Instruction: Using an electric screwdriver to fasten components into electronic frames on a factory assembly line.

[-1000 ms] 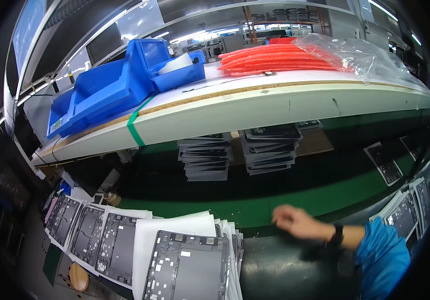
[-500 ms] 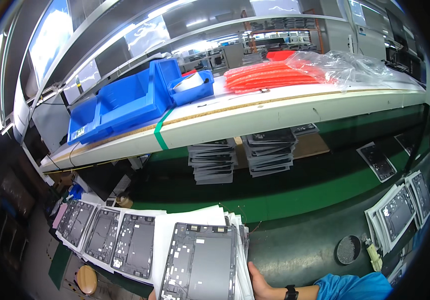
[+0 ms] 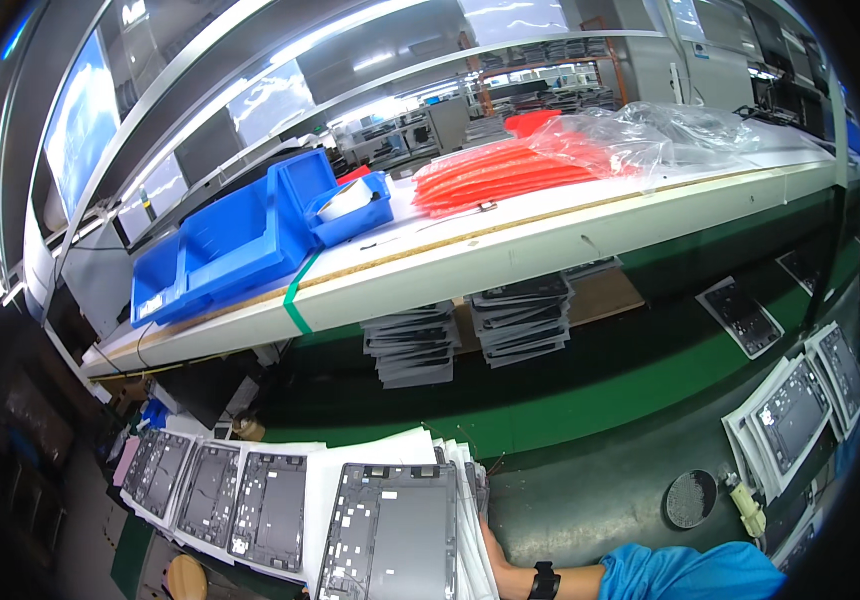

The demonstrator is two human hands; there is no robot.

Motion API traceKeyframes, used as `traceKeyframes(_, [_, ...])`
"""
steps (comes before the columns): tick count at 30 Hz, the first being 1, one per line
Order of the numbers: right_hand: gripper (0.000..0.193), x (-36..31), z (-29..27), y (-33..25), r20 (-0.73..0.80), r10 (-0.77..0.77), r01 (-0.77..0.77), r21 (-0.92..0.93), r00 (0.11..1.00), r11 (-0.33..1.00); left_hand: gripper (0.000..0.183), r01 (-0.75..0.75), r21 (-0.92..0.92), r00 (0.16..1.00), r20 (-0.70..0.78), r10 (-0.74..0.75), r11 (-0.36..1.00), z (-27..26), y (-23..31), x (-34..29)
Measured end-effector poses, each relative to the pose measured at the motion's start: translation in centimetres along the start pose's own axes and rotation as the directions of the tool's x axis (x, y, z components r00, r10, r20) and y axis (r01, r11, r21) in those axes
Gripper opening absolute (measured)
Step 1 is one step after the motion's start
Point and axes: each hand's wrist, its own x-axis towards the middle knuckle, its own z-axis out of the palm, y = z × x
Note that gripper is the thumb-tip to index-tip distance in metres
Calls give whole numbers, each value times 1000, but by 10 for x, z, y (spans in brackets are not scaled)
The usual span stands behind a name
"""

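A stack of dark grey tablet housings (image 3: 410, 540), layered with white sheets, lies at the bottom middle. My right hand (image 3: 496, 566) holds the right side of this stack, its palm against the layered edges. Most of its fingers are hidden by the stack. A black band (image 3: 544, 580) circles the wrist below a blue sleeve (image 3: 680, 575). No part of my left hand can be made out; the stack's lower left corner runs to the picture's edge. Left of the stack, more housings (image 3: 270, 510) lie in a row on white sheets.
Blue bins (image 3: 240, 240), red sheets (image 3: 500, 180) and clear plastic (image 3: 680, 140) lie on the raised shelf (image 3: 430, 250). Two piles of housings (image 3: 522, 320) stand beneath it. Right are a round dish (image 3: 690, 500), a pale tool-like object (image 3: 747, 510) and more housings (image 3: 792, 412).
The view has tilted, so shelf and bins sit lower at the left. My right hand stays at the stack's side; a sliver of my left hand at the lower edge is gone from view.
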Motion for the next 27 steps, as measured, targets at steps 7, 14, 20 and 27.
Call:
traceKeyframes(7, [68, -4, -33, -15, -29, -60, 60, 9, 998, 998, 37, -47, -5, 999, 19, 47, 999, 0, -1, 31])
traceKeyframes(14, [69, -11, -65, -22, -62, -128, 128, 0, 990, 992, 38, -94, -22, 995, 24, 95, 995, 5, 2, 58])
traceKeyframes(20, [70, -24, -94, -26, -88, -182, 181, -13, 979, 983, 38, -129, -36, 991, 25, 130, 991, 10, 10, 75])
traceKeyframes(27, [71, -36, -106, -48, -111, -266, 264, -37, 957, 964, 39, -186, -52, 982, 6, 187, 981, 17, 22, 102])
